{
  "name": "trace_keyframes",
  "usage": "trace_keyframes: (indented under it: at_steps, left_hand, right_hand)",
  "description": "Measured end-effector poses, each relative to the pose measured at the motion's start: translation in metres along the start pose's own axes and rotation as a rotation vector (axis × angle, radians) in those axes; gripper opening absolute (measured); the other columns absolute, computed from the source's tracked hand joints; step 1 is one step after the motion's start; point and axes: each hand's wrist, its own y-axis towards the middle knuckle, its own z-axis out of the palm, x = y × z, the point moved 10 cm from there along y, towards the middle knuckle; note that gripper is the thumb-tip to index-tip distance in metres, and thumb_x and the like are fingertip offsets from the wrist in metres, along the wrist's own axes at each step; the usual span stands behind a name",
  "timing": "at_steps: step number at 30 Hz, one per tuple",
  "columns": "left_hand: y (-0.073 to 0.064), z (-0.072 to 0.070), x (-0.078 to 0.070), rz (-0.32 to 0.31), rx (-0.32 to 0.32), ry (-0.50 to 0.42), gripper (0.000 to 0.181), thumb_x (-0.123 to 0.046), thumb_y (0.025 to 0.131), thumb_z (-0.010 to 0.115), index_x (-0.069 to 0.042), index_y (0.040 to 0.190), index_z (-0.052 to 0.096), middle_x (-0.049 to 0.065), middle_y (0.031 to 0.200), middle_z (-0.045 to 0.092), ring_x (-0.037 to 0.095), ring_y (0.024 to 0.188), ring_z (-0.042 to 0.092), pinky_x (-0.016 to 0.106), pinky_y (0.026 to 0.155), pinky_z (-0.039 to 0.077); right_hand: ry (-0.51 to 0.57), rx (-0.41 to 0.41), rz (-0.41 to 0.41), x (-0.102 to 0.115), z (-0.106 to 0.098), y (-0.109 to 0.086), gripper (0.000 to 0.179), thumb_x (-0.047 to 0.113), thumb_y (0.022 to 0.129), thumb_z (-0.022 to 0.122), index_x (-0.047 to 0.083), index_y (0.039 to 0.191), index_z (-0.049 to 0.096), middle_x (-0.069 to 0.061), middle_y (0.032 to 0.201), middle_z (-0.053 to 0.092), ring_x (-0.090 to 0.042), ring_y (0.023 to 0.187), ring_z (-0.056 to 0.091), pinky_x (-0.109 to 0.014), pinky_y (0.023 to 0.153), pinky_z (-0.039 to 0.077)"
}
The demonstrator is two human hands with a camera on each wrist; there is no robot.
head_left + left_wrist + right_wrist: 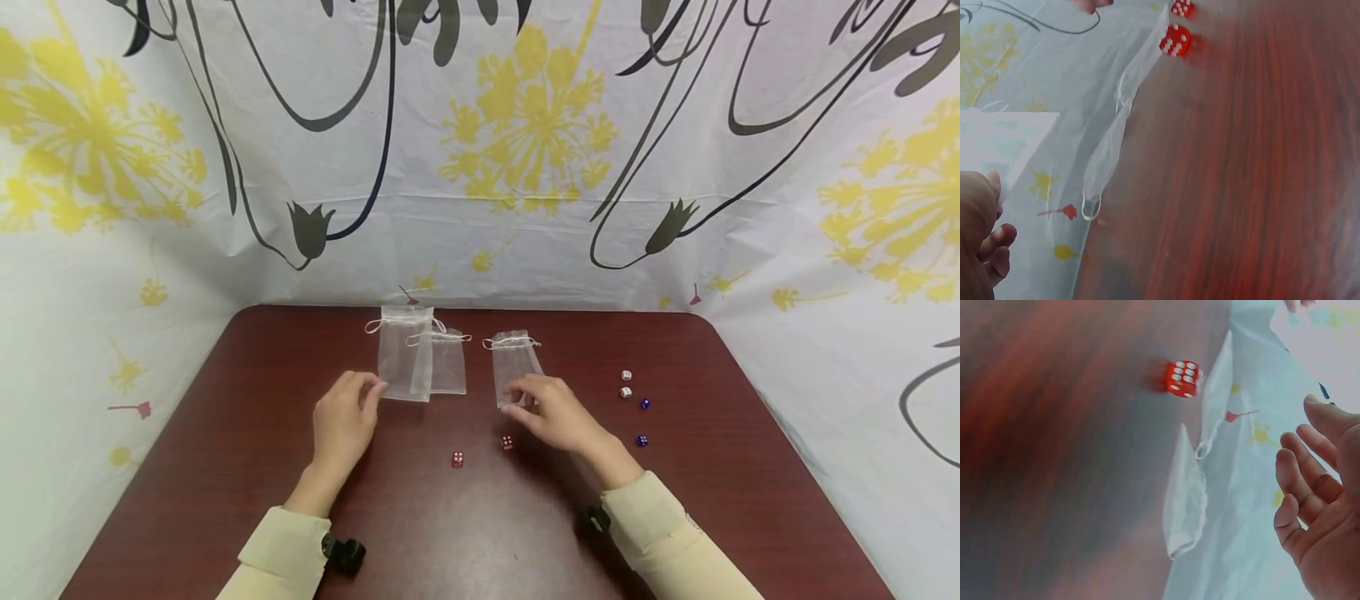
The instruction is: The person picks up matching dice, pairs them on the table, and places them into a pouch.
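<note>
My left hand point(347, 421) pinches the lower left corner of a sheer white drawstring pouch point(403, 362); in the left wrist view this pouch point(1007, 140) is lifted off the table. It overlaps a second sheer pouch point(448, 367) just to its right. My right hand point(553, 412), palm and loosely bent fingers showing in the right wrist view, is over the lower end of a third pouch point(513, 360) and holds nothing. Two red dice, one left point(457, 459) and one right point(506, 442), lie on the near side of the pouches.
On the right of the dark red table point(300, 350) lie two white dice, one far point(626, 376) and one nearer point(626, 392), and two blue dice, one far point(645, 403) and one nearer point(642, 441). A flower-patterned white cloth point(450, 233) hangs behind the table.
</note>
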Motion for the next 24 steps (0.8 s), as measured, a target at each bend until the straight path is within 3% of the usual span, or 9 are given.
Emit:
trace_keyframes:
  at_steps: [5,10,17,24]
  left_hand:
    - [-0.002,-0.002,-0.014,0.061,-0.046,-0.035,0.013,-0.013,0.088,0.081,-0.006,0.089,0.07,0.006,0.08,0.064,0.018,0.06,0.052,0.037,0.053,0.044]
    - [-0.006,-0.002,-0.024,0.101,-0.074,-0.06,0.012,-0.012,0.087,0.081,-0.007,0.089,0.07,0.006,0.082,0.066,0.021,0.064,0.059,0.039,0.054,0.047]
    - [-0.013,0.002,-0.035,0.151,-0.07,-0.109,0.012,-0.01,0.086,0.082,-0.01,0.088,0.07,0.004,0.084,0.067,0.024,0.071,0.066,0.041,0.057,0.052]
    - [-0.019,0.006,-0.045,0.191,-0.035,-0.171,0.012,-0.01,0.086,0.081,-0.011,0.088,0.07,0.002,0.085,0.067,0.019,0.062,0.059,0.032,0.052,0.046]
  right_hand:
    - [0.026,-0.035,0.003,0.0,-0.008,0.006,0.016,0.011,0.089,0.079,0.006,0.102,0.073,0.002,0.086,0.068,-0.006,0.069,0.059,-0.032,0.06,0.055]
    - [0.079,-0.06,-0.024,0.007,-0.01,0.014,0.016,0.012,0.089,0.079,0.005,0.103,0.073,0.001,0.088,0.069,-0.008,0.07,0.06,-0.038,0.059,0.056]
    - [0.149,-0.087,0.007,0.011,-0.012,0.022,0.015,0.012,0.09,0.078,0.006,0.103,0.073,0.004,0.086,0.067,-0.007,0.073,0.061,-0.033,0.061,0.056]
    - [0.19,-0.121,0.035,0.013,-0.014,0.028,0.018,0.01,0.09,0.078,0.004,0.105,0.073,0.002,0.082,0.066,-0.009,0.072,0.061,-0.039,0.058,0.055]
